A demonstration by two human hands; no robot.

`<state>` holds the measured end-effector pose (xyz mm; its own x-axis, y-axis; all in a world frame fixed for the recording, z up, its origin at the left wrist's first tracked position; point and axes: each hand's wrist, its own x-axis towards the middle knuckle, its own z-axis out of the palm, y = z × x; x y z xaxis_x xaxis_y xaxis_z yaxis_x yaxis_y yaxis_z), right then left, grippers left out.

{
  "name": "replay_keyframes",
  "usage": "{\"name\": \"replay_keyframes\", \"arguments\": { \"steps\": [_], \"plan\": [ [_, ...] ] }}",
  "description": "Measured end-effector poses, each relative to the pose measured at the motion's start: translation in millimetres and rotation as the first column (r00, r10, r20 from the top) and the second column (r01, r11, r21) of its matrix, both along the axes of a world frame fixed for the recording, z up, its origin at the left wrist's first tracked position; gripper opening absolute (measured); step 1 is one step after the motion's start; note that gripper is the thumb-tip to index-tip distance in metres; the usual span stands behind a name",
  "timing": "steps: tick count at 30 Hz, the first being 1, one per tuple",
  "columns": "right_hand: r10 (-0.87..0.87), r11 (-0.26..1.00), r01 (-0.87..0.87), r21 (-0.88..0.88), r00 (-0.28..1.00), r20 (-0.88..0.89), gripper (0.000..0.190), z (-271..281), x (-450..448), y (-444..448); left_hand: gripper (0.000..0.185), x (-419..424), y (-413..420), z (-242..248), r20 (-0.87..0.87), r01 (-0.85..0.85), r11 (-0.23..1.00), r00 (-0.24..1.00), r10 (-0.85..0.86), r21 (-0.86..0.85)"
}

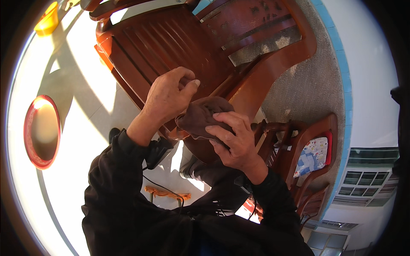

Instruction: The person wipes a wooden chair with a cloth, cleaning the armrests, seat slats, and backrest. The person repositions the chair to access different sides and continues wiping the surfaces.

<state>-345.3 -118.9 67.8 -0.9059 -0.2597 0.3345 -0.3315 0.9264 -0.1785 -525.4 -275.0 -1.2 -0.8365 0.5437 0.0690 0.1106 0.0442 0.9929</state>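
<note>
A dark brown cloth (201,120) lies bunched over the front end of the armrest (272,76) of a reddish-brown wooden chair (179,41). My right hand (235,140) grips the cloth from the right, its fingers spread across the folds and the thumb mostly hidden. Just to the left and above the cloth, my left hand (173,92) hovers over the front of the slatted seat. Its fingers are loosely curled, with a gap to the thumb and nothing visible in them.
On the sunlit floor at left stands a red-rimmed basin (27,131) holding cloudy liquid. A yellow container (47,22) is at upper left. More wooden chairs (330,128) line the right, one with a patterned cushion (312,156). An orange cloth (168,193) and a black cable (163,185) lie below.
</note>
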Motion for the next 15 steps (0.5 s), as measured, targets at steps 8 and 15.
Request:
{"name": "replay_keyframes", "arguments": {
  "steps": [8,15],
  "plan": [
    [0.121,0.969,-0.108,0.222,0.992,-0.047,0.035,-32.8,45.0,-18.6,0.031,2.4,-5.4,-3.2,-0.057,0.010,0.996,0.998,-0.015,-0.085],
    [0.156,0.963,-0.148,0.227,0.988,-0.016,0.033,-35.8,65.2,-20.5,0.031,2.2,-7.7,-0.4,-0.048,-0.014,0.998,0.999,0.011,-0.059]
  ]
}}
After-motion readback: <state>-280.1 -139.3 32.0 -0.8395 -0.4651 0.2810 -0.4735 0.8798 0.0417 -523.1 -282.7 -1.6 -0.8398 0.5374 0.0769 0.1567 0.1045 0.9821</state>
